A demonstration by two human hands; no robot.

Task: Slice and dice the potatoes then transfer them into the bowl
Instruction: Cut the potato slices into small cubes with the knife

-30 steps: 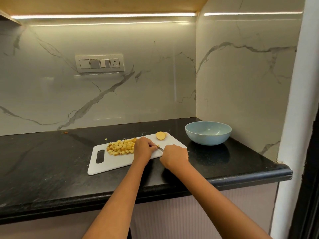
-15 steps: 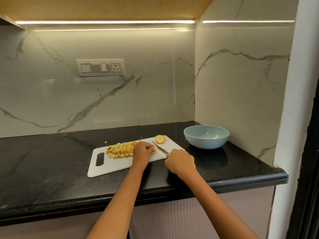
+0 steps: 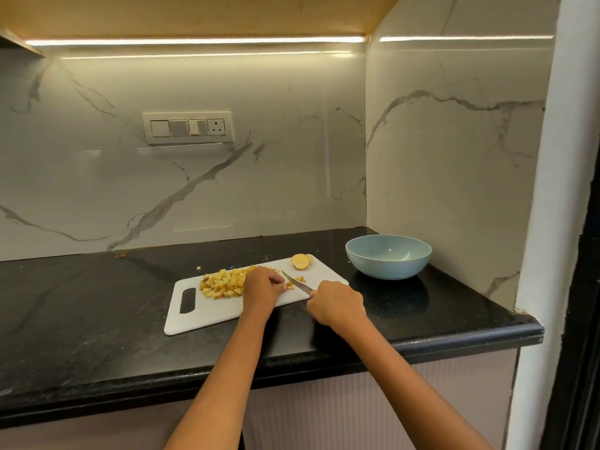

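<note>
Gripping knife (image 3: pixel 297 282) (right hand (image 3: pixel 337 302))

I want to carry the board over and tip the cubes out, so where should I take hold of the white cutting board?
Grip the white cutting board by its slot handle at the left end, coming from the left. That end is bare, while the diced potato, both hands and the knife crowd the middle and right. The bowl stands beyond the right end, so the far end tips toward it.

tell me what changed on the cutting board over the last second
The knife in the right hand rose from low beside the left hand to angle above the board. A few cut pieces now show there. The diced pile, potato half and empty bowl stayed put.
</note>
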